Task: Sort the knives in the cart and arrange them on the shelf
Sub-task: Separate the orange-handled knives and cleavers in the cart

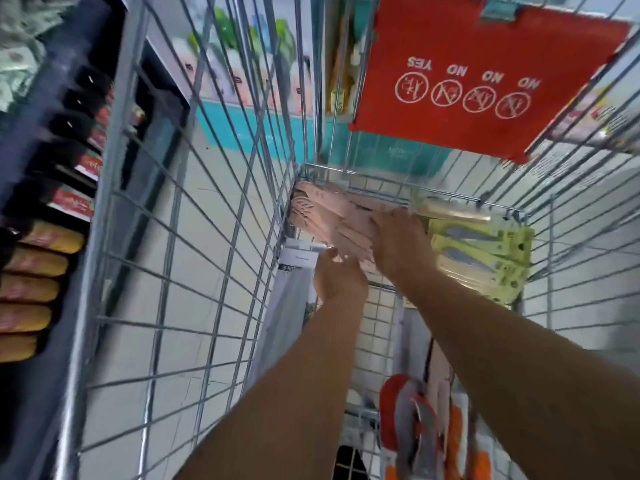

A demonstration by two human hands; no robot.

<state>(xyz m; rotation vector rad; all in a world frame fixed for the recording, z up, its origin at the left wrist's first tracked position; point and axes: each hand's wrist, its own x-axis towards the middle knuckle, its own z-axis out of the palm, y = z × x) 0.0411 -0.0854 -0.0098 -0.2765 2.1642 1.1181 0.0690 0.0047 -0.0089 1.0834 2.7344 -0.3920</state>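
Note:
Both my arms reach down into a wire shopping cart. A stack of pink knife packs lies at the cart's far left corner. My right hand lies on top of the near end of this stack, fingers curled over it. My left hand is under the stack's near edge, its fingers hidden beneath the packs. Yellow-green knife packs lie in a pile to the right of the pink ones. Orange and grey knife packs sit in the near part of the cart.
A white pack leans against the cart's left wall. A red flap with NO and YES signs hangs at the cart's far end. A dark shelf with packaged goods stands at the left. Pale floor tiles show through the wire.

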